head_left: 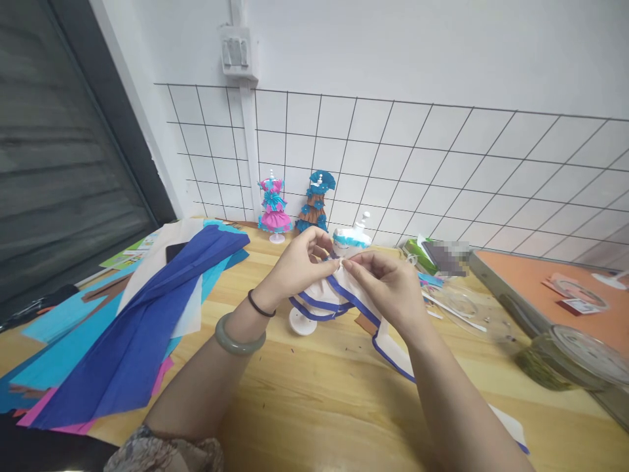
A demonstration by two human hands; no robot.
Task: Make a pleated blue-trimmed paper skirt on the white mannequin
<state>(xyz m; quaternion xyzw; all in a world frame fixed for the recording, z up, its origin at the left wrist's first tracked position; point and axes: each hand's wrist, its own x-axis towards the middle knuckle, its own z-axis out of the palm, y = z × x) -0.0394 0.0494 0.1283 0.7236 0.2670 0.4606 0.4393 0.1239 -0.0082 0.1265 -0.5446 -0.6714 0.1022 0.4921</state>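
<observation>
My left hand (299, 265) and my right hand (388, 285) meet over a small white mannequin stand (303, 321) on the wooden table. Both pinch the top edge of a white paper skirt with blue trim (339, 295) that is wrapped round the mannequin's waist. The mannequin's bust (350, 240) has a light blue band and rises just behind my fingers. A strip of the same white and blue paper (393, 357) trails off under my right forearm. My left wrist carries a grey-green bangle and a black hair tie.
A pile of blue, teal, pink and white tissue paper (122, 334) covers the table's left. Two finished paper-dress mannequins, pink (274, 206) and teal-brown (316, 200), stand by the wire grid wall. At right lie a clear bag of small parts (462, 305), a glass jar (570, 357) and an orange board (545, 282).
</observation>
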